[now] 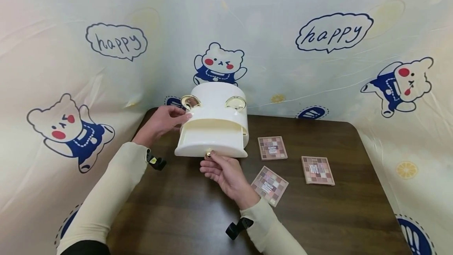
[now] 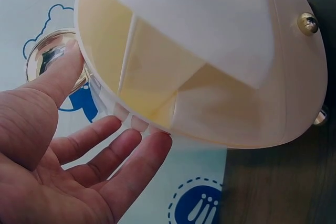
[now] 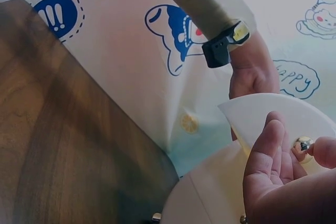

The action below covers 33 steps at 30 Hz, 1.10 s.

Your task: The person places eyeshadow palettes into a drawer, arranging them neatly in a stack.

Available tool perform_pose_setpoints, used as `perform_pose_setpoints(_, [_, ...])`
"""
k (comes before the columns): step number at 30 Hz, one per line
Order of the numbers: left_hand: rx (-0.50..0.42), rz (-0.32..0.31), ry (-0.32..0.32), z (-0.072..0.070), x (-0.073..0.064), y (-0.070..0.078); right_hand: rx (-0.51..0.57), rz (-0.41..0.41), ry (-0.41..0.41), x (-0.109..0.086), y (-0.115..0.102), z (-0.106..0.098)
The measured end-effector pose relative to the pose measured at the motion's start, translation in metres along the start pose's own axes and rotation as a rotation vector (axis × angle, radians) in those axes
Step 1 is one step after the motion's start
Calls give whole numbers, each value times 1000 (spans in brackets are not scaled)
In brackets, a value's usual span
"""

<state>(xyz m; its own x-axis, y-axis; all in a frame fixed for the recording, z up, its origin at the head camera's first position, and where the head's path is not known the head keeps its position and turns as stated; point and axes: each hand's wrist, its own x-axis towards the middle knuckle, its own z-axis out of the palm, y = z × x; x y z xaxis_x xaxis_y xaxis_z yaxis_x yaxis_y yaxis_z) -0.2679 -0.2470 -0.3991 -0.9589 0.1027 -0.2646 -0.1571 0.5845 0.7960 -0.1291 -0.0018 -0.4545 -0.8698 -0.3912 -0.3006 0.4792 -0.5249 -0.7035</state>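
A white storage box [image 1: 216, 103] with two gold rings on its front stands near the back of the table. Its drawer [image 1: 192, 150] is pulled out towards me, and the part of the interior that shows looks bare. My right hand [image 1: 226, 174] pinches the gold knob [image 3: 302, 146] on the drawer front between thumb and finger, the other fingers loosely spread below. At the box's left side rests my left hand [image 1: 164, 122]. In the left wrist view its thumb lies along the edge by a gold ring [image 2: 55, 59], and its outstretched fingertips touch the side wall.
Three square eyeshadow palettes lie on the dark wooden table [image 1: 170, 215] to the right: one palette [image 1: 272, 148] beside the box, another palette [image 1: 270, 186] by my right wrist, a third palette [image 1: 317, 170] farther right. A printed curtain [image 1: 272, 66] hangs close behind the table.
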Motion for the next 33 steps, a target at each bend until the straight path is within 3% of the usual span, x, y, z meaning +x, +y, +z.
perform_pose_setpoints(7, [-10, -20, 9, 1, -1, 1, -7, 6, -6, -8, 5, -1])
perform_pose_setpoints(33, [-47, 26, -8, 1, -6, 3, 30, 0, -11, -22, 22, -3])
